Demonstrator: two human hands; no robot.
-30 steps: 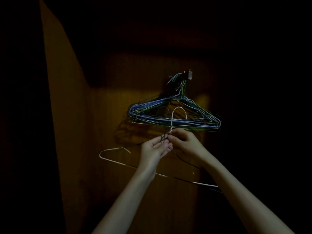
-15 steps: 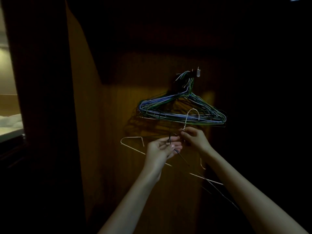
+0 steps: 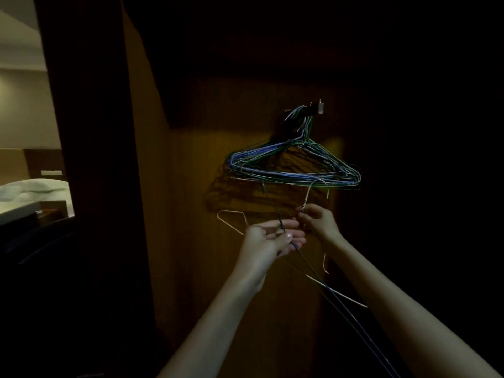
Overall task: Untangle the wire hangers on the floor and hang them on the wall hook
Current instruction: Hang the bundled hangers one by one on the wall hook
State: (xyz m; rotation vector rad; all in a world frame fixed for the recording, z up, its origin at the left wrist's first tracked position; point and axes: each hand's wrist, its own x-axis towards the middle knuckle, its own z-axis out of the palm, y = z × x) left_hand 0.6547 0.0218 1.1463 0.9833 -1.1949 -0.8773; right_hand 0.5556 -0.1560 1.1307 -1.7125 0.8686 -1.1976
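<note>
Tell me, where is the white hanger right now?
The white hanger is in the middle of the head view, under the bunch of hangers on the wall hook. The right hand pinches its neck.

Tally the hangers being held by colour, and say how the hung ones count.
White hanger, neck pinched by the right hand: 1
Dark hanger, neck pinched by the left hand: 1
Bundle of hung hangers on the wall hook, blue, green and white wires: 1 bundle, too overlapped to count singly
Total: 2 held hangers plus 1 hung bundle
</note>
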